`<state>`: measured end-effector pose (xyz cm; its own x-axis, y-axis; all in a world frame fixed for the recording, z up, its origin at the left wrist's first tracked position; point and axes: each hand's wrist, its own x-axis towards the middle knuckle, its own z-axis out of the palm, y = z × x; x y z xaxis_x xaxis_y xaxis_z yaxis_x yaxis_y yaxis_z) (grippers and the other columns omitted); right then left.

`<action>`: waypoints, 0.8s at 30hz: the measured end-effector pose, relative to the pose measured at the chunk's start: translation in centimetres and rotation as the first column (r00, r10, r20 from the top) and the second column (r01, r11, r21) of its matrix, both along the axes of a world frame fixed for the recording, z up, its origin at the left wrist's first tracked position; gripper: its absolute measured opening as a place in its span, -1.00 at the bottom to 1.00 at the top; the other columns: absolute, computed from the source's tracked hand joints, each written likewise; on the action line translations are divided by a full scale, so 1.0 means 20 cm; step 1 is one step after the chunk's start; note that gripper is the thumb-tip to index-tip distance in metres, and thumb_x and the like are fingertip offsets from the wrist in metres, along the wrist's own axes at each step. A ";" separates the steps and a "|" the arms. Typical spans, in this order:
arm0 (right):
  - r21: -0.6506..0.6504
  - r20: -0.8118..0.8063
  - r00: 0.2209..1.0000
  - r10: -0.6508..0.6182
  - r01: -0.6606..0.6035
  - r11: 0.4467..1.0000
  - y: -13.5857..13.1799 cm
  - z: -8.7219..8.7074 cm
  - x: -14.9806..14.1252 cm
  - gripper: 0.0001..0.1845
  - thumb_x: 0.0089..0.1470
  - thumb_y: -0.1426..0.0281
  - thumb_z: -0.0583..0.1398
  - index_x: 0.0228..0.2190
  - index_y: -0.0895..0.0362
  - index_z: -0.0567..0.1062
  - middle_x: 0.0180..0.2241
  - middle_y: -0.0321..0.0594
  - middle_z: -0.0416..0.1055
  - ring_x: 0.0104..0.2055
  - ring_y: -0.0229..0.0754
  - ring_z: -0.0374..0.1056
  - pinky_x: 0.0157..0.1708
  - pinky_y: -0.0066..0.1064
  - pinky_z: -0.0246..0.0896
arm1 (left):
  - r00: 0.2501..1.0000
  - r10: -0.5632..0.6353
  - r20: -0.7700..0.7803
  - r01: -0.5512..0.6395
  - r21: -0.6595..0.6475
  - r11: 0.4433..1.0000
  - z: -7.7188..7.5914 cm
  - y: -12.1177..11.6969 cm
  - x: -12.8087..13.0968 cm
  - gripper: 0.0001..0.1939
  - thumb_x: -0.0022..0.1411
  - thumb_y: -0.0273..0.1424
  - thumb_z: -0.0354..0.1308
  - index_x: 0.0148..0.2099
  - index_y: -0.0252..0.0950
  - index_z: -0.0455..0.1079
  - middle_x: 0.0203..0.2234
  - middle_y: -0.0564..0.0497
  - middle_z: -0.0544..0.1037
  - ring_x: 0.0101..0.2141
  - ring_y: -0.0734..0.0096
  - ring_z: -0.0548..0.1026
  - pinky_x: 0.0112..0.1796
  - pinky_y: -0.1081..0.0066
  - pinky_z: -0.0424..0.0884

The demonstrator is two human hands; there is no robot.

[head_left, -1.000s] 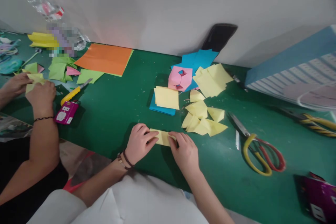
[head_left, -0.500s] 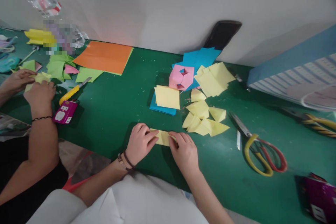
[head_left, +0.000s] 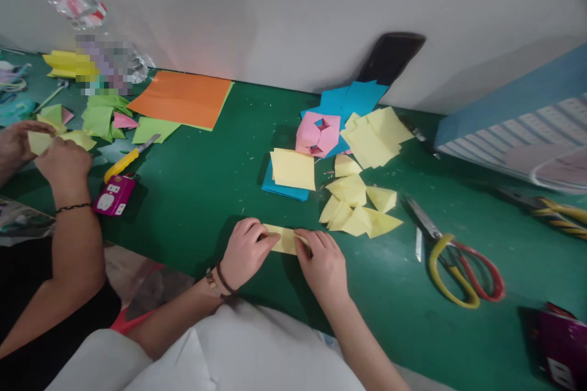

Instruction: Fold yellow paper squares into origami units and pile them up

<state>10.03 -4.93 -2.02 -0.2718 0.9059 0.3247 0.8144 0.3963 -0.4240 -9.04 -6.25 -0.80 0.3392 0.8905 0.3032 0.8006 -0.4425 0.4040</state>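
Note:
A folded strip of pale yellow paper point(head_left: 285, 241) lies on the green tabletop between my hands. My left hand point(head_left: 247, 252) pinches its left end, thumb along the top. At the other end, my right hand point(head_left: 322, 263) grips the paper between thumb and fingers. Just beyond are a stack of cream paper squares point(head_left: 293, 169) on folded blue paper point(head_left: 287, 192) and several folded yellow paper pieces point(head_left: 351, 204). Behind them sits a pink folded paper shape point(head_left: 318, 134), beside loose yellow sheets point(head_left: 378, 137) and blue paper point(head_left: 353, 98).
Scissors point(head_left: 452, 256) and pliers point(head_left: 545, 204) lie to the right, near a purple box point(head_left: 563, 345). A black phone point(head_left: 392, 58) leans on the wall. On the left, another person's hands point(head_left: 64, 162) hold yellow paper near a yellow utility knife point(head_left: 123, 165) and orange paper point(head_left: 183, 98).
My hands stay on the yellow strip, the left thumb having shifted slightly right. The other person's hands have moved a little, tilting their paper piece.

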 end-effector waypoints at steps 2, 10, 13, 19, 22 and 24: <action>-0.001 -0.003 1.000 0.000 0.000 1.000 0.00 0.00 0.00 -0.86 0.19 0.45 0.11 -0.28 0.12 0.49 -0.44 -0.20 0.45 -0.38 -0.15 0.33 -0.32 -0.33 0.24 | 1.000 -0.002 -0.008 0.002 -0.001 1.000 0.01 0.00 0.00 -0.80 0.35 -0.45 0.04 -0.13 -0.18 0.51 -0.37 -0.03 0.44 -0.19 0.27 0.33 -0.19 0.28 0.31; 0.004 -0.011 1.000 -0.007 0.007 1.000 0.00 0.00 0.00 -0.86 0.20 0.44 0.10 -0.26 0.12 0.47 -0.45 -0.21 0.45 -0.39 -0.15 0.32 -0.32 -0.32 0.25 | 0.999 0.049 0.012 -0.048 -0.052 0.997 0.00 0.00 0.00 -0.80 0.36 -0.37 0.05 -0.15 -0.19 0.52 -0.35 -0.04 0.44 -0.21 0.29 0.35 -0.20 0.27 0.32; 0.005 -0.013 1.000 0.001 -0.001 1.000 0.00 0.00 0.00 -0.88 0.20 0.44 0.11 -0.26 0.12 0.46 -0.44 -0.21 0.45 -0.38 -0.15 0.32 -0.31 -0.33 0.24 | 0.996 0.085 0.014 -0.085 -0.052 0.995 -0.02 -0.01 -0.01 -0.81 0.34 -0.30 0.09 -0.18 -0.20 0.52 -0.39 -0.02 0.43 -0.26 0.30 0.34 -0.23 0.27 0.29; 0.006 -0.015 1.000 0.002 -0.002 1.000 0.01 0.00 0.00 -0.88 0.20 0.44 0.11 -0.26 0.12 0.46 -0.46 -0.21 0.44 -0.40 -0.15 0.32 -0.32 -0.33 0.24 | 0.996 0.084 -0.008 -0.084 -0.044 0.995 -0.03 -0.01 -0.02 -0.82 0.32 -0.28 0.12 -0.18 -0.19 0.52 -0.46 0.01 0.42 -0.32 0.31 0.32 -0.28 0.29 0.24; 0.007 -0.018 1.000 0.001 -0.001 1.000 0.01 0.00 0.00 -0.88 0.19 0.44 0.11 -0.26 0.13 0.46 -0.45 -0.21 0.45 -0.39 -0.15 0.32 -0.31 -0.33 0.25 | 0.997 0.072 -0.005 -0.072 -0.053 0.996 -0.02 -0.01 -0.01 -0.84 0.32 -0.31 0.13 -0.18 -0.21 0.51 -0.42 0.00 0.45 -0.31 0.32 0.34 -0.27 0.28 0.26; 0.007 -0.018 1.000 0.001 -0.001 1.000 0.01 0.00 0.00 -0.88 0.19 0.44 0.12 -0.26 0.13 0.46 -0.45 -0.21 0.45 -0.39 -0.15 0.32 -0.31 -0.34 0.24 | 0.999 0.052 -0.003 -0.052 -0.055 0.997 -0.01 -0.01 -0.01 -0.85 0.32 -0.34 0.12 -0.19 -0.22 0.51 -0.36 0.00 0.50 -0.29 0.32 0.36 -0.26 0.29 0.27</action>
